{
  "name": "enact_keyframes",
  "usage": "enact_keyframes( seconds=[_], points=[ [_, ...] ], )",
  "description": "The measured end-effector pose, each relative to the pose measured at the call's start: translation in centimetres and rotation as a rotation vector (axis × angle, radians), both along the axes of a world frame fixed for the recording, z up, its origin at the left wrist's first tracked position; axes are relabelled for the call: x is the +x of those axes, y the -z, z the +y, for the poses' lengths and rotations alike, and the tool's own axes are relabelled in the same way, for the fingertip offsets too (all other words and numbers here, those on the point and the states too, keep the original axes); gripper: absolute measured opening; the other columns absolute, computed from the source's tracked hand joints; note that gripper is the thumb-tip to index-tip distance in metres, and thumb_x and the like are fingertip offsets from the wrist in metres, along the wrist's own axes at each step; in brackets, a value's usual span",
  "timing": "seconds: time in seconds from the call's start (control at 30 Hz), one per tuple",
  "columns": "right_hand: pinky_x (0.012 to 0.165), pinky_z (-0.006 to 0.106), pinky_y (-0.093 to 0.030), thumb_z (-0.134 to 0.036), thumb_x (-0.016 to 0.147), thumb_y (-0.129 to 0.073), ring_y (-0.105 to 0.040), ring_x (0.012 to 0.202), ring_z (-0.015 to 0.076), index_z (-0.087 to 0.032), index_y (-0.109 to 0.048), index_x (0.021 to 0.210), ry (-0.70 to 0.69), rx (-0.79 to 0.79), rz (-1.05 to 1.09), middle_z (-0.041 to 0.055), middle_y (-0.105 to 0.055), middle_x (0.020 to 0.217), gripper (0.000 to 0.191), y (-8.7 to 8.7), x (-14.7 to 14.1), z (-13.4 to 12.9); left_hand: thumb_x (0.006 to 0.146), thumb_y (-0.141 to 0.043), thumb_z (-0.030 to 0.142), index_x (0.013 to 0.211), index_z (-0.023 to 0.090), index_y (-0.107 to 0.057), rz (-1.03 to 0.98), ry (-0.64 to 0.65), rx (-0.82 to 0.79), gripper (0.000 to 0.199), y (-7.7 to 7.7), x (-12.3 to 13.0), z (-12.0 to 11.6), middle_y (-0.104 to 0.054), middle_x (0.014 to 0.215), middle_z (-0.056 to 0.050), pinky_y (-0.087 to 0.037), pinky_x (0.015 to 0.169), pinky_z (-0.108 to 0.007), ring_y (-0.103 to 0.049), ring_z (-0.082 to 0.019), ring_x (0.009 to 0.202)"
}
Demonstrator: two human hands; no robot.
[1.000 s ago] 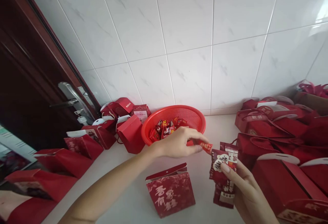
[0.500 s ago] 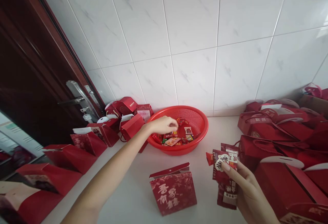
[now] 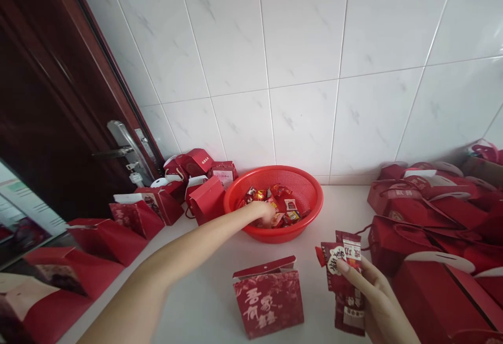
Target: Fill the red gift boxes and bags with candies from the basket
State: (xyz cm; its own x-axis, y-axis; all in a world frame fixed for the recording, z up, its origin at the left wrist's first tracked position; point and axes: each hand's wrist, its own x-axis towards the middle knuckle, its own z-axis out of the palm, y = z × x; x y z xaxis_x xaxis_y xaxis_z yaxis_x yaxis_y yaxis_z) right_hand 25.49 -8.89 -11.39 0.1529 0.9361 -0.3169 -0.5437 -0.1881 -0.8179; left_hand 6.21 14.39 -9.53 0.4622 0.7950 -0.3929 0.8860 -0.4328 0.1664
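My left hand reaches down into a red plastic colander, among wrapped candies in several colours. Its fingertips are hidden among the sweets, so what they grip does not show. In my right hand a few dark red candy packets with white lettering are pinched under the thumb, above the table's right side. A small red gift box with pale lettering stands between my arms, in front of the colander, its top flap up.
Red gift boxes line the left side, such as an upright box. More red boxes are piled at the right. A white tiled wall rises behind the colander; a dark wooden door with a metal handle is at the left.
My left hand has gone lower into the colander, nearer its front, uncovering a gold-wrapped candy. My right hand still holds the packets. The view has shifted slightly.
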Motion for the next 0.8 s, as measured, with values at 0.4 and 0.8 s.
enact_keyframes(
  seconds=[0.4,0.8],
  points=[
    [0.055,0.023,-0.051,-0.045,0.052,-0.096,-0.062,0.061,0.0148,-0.018,-0.076,0.086,0.015,0.033,-0.001,0.003,-0.072,0.074,0.047,-0.1,-0.1,-0.2,0.098,-0.046,0.032,0.102,0.017,-0.072,-0.335,-0.097,0.049,0.03,-2.9,0.0,0.8,-0.079,0.094,-0.006,-0.057,0.069,-0.024,-0.075,-0.015,0.076],
    [0.057,0.024,-0.051,-0.047,0.054,-0.095,-0.063,0.063,0.0158,-0.018,-0.076,0.089,-0.04,0.016,-0.009,0.0048,-0.074,0.079,0.049,0.1,0.0,-0.4,0.096,-0.064,0.032,0.111,0.015,-0.067,0.159,-0.051,0.035,0.023,-5.2,-5.1,0.4,-0.069,0.114,-0.008,-0.057,0.09,-0.042,-0.067,-0.021,0.102]
  ],
)
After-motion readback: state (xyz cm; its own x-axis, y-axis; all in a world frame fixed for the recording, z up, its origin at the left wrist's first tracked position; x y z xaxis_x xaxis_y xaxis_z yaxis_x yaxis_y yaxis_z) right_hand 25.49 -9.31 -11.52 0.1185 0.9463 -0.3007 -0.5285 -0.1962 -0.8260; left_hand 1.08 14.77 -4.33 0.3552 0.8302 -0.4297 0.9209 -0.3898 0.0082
